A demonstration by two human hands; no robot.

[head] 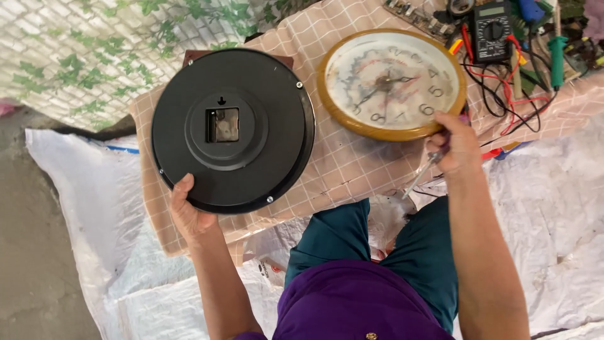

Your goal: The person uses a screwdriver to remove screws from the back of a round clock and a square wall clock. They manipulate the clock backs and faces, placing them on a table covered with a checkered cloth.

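Left hand (pixel 189 214) gripping the bottom rim of the black round clock (pixel 233 129), back side up, raised over the left edge of the checked cloth (pixel 343 170). Right hand (pixel 456 145) clenched around a screwdriver (pixel 423 173), its shaft slanting down and left, tip toward the near edge. Black clock to the left of that tip, well apart; gold-rimmed clock (pixel 391 85) just above the right hand.
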